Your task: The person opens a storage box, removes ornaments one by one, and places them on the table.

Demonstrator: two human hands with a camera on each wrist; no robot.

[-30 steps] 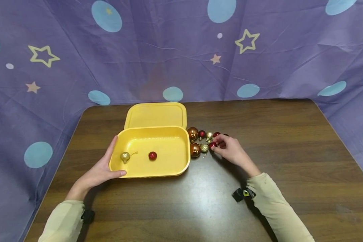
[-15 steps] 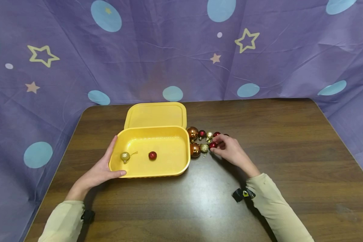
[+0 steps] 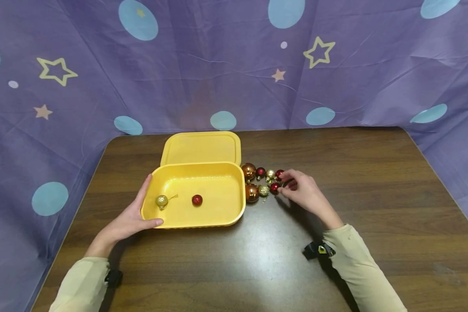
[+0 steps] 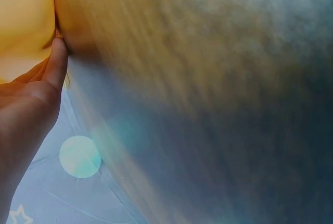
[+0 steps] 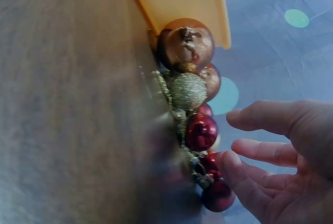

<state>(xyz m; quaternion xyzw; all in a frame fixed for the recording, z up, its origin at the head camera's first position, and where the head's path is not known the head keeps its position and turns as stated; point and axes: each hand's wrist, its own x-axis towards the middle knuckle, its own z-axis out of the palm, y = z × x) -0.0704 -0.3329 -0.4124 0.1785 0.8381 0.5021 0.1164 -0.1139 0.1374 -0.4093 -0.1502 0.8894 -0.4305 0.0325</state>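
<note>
In the head view a yellow plastic box point(image 3: 218, 214) stands on the table; a gold glitter Christmas bauble point(image 3: 161, 201) and a red one point(image 3: 196, 200) lie inside. My left hand point(image 3: 126, 221) grips the box's left end, its thumb at the front rim and its fingers along the side. Beside the box's right end, baubles lie in two rows. My right hand point(image 3: 304, 193) is at their right end, thumb and fingers spread and holding nothing. Its thumb shows apart from a shiny red bauble point(image 5: 202, 131) in the right wrist view, and a fingertip overlaps another red bauble.
Behind the box lies its yellow lid point(image 3: 200, 147). Large copper baubles point(image 3: 251, 193) sit close against the box's right wall, with smaller gold point(image 3: 263, 190) and dark red point(image 3: 260, 172) ones following. A purple patterned cloth point(image 3: 234, 65) hangs behind the wooden table point(image 3: 374, 195).
My right hand has shifted a little to the right, its fingertips parting from the front red bauble, which stays in place. The left hand and box look unchanged.
</note>
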